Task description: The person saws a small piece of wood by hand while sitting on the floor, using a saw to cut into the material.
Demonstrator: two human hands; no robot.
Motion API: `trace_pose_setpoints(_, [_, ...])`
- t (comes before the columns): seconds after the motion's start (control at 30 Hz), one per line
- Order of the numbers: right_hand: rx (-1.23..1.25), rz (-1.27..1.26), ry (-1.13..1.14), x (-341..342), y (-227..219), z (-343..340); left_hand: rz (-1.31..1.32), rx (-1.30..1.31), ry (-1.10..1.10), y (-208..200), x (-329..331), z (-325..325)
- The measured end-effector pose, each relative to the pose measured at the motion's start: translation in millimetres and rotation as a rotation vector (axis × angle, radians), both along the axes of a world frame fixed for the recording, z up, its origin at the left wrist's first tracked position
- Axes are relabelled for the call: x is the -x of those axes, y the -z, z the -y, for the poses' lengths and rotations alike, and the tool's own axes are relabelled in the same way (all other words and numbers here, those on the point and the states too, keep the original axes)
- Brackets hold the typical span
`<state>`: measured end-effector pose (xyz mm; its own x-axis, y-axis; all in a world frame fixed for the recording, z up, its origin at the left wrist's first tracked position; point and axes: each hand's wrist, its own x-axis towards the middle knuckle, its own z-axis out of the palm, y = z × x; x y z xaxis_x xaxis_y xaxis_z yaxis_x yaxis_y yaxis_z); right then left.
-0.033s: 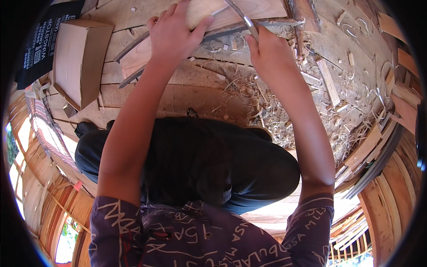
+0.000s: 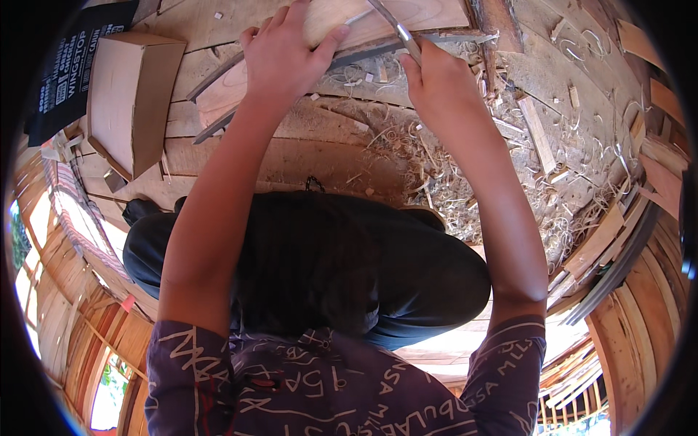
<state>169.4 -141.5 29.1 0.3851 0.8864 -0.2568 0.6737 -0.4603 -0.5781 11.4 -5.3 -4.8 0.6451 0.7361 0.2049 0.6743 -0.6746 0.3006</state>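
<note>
At the top of the head view, my left hand (image 2: 289, 62) rests on a pale wooden board (image 2: 429, 13). Its fingers are spread and the thumb stretches out toward the right. My right hand (image 2: 445, 76) is closed around the handle of a slim carving tool with a bright metal band (image 2: 402, 33). The tool slants up and left over the board, and its far end runs out of the picture. Near my left thumb lies a thin, light sliver, too small to name. Dark strips (image 2: 211, 129) run along the board's near side.
A brown cardboard box (image 2: 149, 109) stands at the left by a black printed sheet (image 2: 62, 87). Curly wood shavings (image 2: 443, 174) and offcuts such as a short strip (image 2: 536, 134) cover the plank floor to the right. My folded legs (image 2: 313, 254) are below.
</note>
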Motion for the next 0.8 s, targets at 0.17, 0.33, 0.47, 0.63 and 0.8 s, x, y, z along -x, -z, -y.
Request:
trace_pose_setpoints(0.17, [0.094,-0.079,0.022,1.6,-18.8,34.1,-0.025,0.082,-0.078,-8.8,3.8,-1.9])
trace_pose_setpoints(0.33, [0.100,-0.065,0.040,11.7,-38.2,58.0,-0.088,0.138,-0.014,4.0,10.3,-6.9])
trace_pose_setpoints(0.47, [0.033,-0.013,0.017,1.1,-28.8,48.4,0.075,0.021,-0.022,30.3,15.9,-9.8])
trace_pose_setpoints(0.63, [-0.009,0.030,0.041,7.8,-56.9,70.7,0.176,-0.256,-0.047,-6.8,14.3,0.6])
trace_pose_setpoints(0.8, [-0.124,-0.120,0.153,25.0,-113.1,122.3,0.053,0.009,-0.037,-127.2,14.3,8.2])
